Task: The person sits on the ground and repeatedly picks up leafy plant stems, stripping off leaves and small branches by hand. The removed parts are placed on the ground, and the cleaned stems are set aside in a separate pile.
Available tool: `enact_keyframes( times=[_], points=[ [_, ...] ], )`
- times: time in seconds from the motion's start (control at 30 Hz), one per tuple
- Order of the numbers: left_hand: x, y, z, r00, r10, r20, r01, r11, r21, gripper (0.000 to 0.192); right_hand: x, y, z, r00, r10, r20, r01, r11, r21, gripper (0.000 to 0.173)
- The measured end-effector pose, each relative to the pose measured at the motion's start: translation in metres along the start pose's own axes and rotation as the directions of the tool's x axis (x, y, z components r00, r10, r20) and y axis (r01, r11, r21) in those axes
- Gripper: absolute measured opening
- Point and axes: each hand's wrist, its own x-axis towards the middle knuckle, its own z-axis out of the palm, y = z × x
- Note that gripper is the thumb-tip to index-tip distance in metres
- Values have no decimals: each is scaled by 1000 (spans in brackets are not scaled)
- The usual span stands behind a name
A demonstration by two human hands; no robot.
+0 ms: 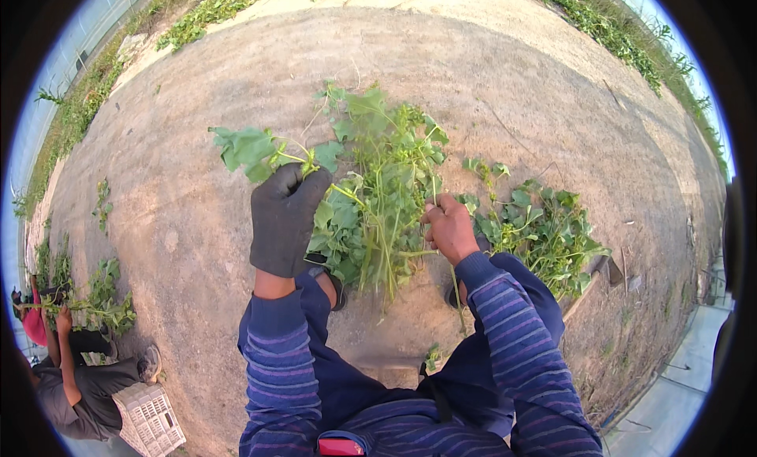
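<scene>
My left hand (287, 220), in a dark glove, is closed around a green vine stem (349, 194). The stem's broad leaves (245, 152) stick out above the thumb to the left. Bare-skinned, my right hand (447, 226) pinches a thin green stem (434, 188) between thumb and fingers; a length of stem hangs below the hand. Between both hands and my feet lies a heap of leafy vines (384, 179) with small yellow-green buds or flowers. Parts of it are blurred.
A second vine heap (541, 226) lies by my right leg, beside a wooden-handled tool with a metal blade (614, 272). At lower left, a person (89, 386) by a pale plastic crate (152, 421) holds vines (109, 306). Low plants (615, 34) border the bare soil (195, 102).
</scene>
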Motion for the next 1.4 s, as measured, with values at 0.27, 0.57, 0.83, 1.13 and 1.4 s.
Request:
enact_keyframes(
  times=[0.27, 0.57, 0.83, 1.13, 1.4],
  points=[
    [-1, 2, 0, 997, -37, 73, 34, 998, 49, 30, 12, 42, 8, 941, -314, 126, 325, 733, -597, 24],
    [-5, 3, 6, 961, -129, 245, 109, 990, 92, 16, -13, 5, 17, 877, -332, 348, 479, 655, -584, 22],
    [-13, 0, 26, 922, -103, 374, 33, 982, 188, 17, -47, -83, -4, 863, -476, 167, 464, 879, 107, 30],
    [-27, -13, 53, 820, 86, 566, -288, 916, 278, 17, -54, -96, -7, 832, -542, 116, 537, 840, 72, 17],
    [-24, -8, 51, 919, -139, 370, 116, 990, 85, 22, -54, -82, 1, 865, -500, 45, 494, 864, 102, 21]
  ],
)
